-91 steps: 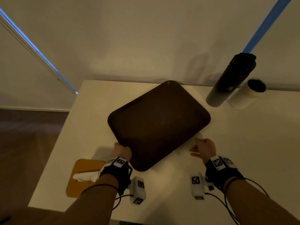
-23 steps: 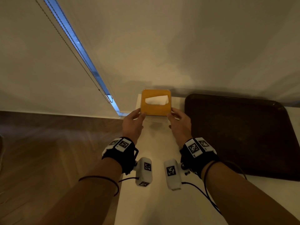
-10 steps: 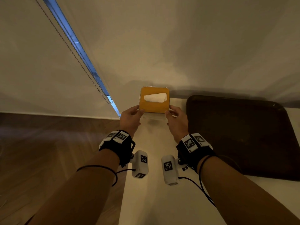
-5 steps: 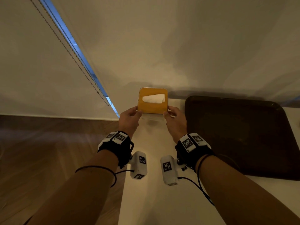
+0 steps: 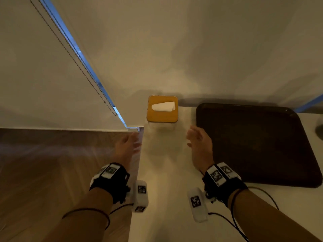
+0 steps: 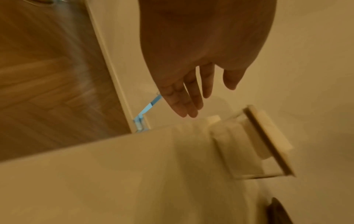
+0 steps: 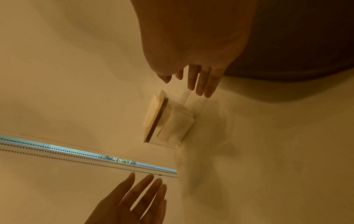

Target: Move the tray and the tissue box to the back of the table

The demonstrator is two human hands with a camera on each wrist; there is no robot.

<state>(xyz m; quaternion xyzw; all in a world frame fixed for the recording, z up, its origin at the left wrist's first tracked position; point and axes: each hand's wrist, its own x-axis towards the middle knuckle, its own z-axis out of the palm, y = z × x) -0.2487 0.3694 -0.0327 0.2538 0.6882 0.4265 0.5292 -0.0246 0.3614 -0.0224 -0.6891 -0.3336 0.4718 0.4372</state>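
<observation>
The tissue box point(image 5: 162, 109), with an orange-brown lid and a white tissue poking out, stands at the back left corner of the white table point(image 5: 162, 172) against the wall. The dark brown tray point(image 5: 253, 145) lies flat to its right, also at the back. My left hand point(image 5: 128, 143) hovers near the table's left edge with its fingers straight, holding nothing. My right hand point(image 5: 197, 138) is just short of the box by the tray's left rim, fingers spread and empty. The wrist views show the box point(image 6: 249, 144) point(image 7: 168, 122) apart from both hands point(image 6: 201, 98) point(image 7: 195, 84).
A window blind with a bead chain point(image 5: 78, 67) hangs at the left. Wooden floor point(image 5: 52, 172) lies beyond the table's left edge. The base of a dark object point(image 5: 319, 131) shows at the far right edge. A plain wall rises right behind the box and tray.
Both hands have let go of the tissue box and pulled back toward me with fingers spread. The box now stands on its own at the back corner.
</observation>
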